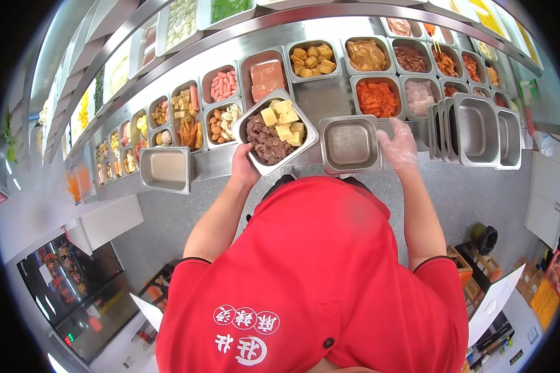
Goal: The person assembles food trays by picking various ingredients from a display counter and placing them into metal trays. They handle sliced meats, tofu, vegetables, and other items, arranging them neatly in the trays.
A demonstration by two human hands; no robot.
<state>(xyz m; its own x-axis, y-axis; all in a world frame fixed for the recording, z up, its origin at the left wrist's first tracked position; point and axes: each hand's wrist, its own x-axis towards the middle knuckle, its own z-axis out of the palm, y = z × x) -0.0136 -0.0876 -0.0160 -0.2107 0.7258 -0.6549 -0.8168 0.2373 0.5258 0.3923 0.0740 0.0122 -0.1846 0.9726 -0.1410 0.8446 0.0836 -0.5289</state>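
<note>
My bare left hand (245,165) grips the near-left edge of a steel food pan (312,140), tilted a little above the counter's front edge. In that pan lie dark sliced meat (264,140) and yellow tofu-like cubes (284,118). My right hand (397,146), in a clear plastic glove, is beside the right rim of a second steel pan (351,169) whose bare bottom shows. Its fingers are apart with nothing in them; whether they touch that rim I cannot tell.
Pans of food line the counter: pink sliced meat (268,81), tan puffs (313,60), orange-red pieces (377,99), pale slices (420,96). Nested steel pans (479,130) stand at right; another pan (166,168) juts over the edge at left. A metal-railed shelf (261,23) runs above.
</note>
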